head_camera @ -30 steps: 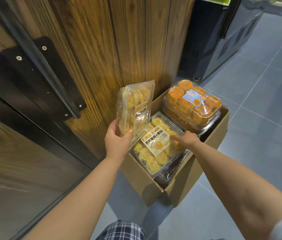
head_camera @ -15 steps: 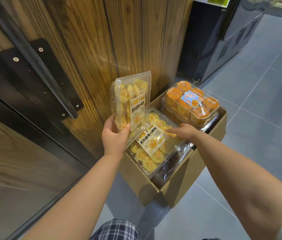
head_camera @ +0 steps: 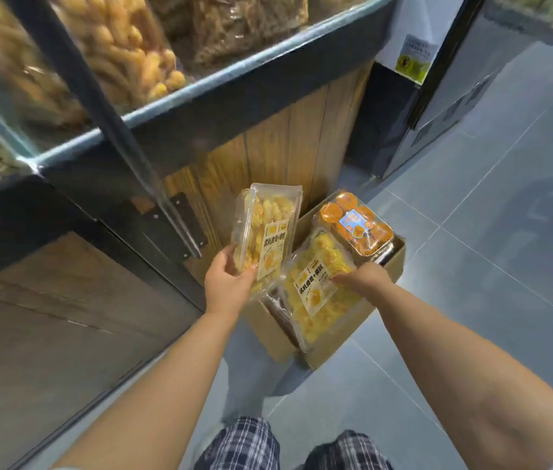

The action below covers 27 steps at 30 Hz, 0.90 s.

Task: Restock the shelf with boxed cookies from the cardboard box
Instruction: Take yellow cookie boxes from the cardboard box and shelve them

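An open cardboard box (head_camera: 322,351) stands on the floor against a wooden shelf base. My left hand (head_camera: 226,286) grips the lower end of a clear box of yellow cookies (head_camera: 265,232), held upright above the carton's left side. My right hand (head_camera: 365,279) grips the right edge of a second clear box of yellow cookies (head_camera: 316,290), which lies tilted on top of the carton. A clear box of orange pastries (head_camera: 353,225) rests at the carton's far end.
Above the wooden base runs a glass-fronted display case (head_camera: 180,106) filled with loose fried snacks (head_camera: 112,45). A dark post (head_camera: 105,123) slants across it. A dark cabinet (head_camera: 414,106) stands at the right. Grey tiled floor (head_camera: 472,266) spreads to the right.
The view has pulled up and back, bringing the display case into sight. My left hand has lifted its cookie box higher. My right hand has tilted up the second cookie box.
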Each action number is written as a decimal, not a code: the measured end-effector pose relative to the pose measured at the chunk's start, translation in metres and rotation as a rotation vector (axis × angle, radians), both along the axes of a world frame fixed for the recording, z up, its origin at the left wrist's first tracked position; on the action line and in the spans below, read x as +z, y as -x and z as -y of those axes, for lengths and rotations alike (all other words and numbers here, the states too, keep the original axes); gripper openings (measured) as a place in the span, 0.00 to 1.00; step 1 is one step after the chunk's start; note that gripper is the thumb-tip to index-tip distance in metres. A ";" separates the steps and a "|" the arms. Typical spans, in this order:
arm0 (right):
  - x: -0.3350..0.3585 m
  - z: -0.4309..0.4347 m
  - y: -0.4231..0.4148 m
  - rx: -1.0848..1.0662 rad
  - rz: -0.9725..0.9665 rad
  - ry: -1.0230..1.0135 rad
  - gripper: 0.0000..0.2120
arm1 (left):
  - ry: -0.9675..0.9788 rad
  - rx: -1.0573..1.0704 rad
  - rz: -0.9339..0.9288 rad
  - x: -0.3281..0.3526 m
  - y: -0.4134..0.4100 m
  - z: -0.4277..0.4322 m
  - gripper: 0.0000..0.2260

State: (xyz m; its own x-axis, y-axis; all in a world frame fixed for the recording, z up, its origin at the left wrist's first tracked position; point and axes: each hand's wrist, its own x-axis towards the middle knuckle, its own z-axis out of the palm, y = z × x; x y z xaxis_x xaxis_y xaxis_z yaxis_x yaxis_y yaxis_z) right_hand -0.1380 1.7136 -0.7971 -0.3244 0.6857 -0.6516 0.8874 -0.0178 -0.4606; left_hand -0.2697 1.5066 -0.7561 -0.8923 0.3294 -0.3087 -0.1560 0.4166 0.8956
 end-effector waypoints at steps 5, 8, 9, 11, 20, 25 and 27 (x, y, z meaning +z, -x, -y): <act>0.120 0.033 -0.017 0.131 0.085 -0.031 0.30 | 0.045 -0.042 0.054 0.117 -0.017 0.041 0.23; 0.189 0.063 -0.028 0.263 0.160 -0.060 0.28 | 0.068 -0.066 0.070 0.183 -0.032 0.076 0.18; 0.209 0.073 -0.031 0.303 0.182 -0.075 0.27 | 0.076 -0.075 0.067 0.203 -0.036 0.088 0.17; 0.241 0.094 -0.037 0.351 0.220 -0.092 0.27 | 0.103 -0.086 0.068 0.234 -0.045 0.117 0.16; 0.328 0.206 -0.055 0.619 0.286 -0.204 0.29 | 0.174 0.042 0.001 0.302 -0.113 0.249 0.13; 0.367 0.273 -0.061 0.691 0.173 -0.216 0.28 | 0.195 0.186 -0.032 0.336 -0.157 0.332 0.13; 0.379 0.303 -0.058 0.707 0.124 -0.197 0.26 | 0.199 0.247 -0.045 0.349 -0.170 0.366 0.14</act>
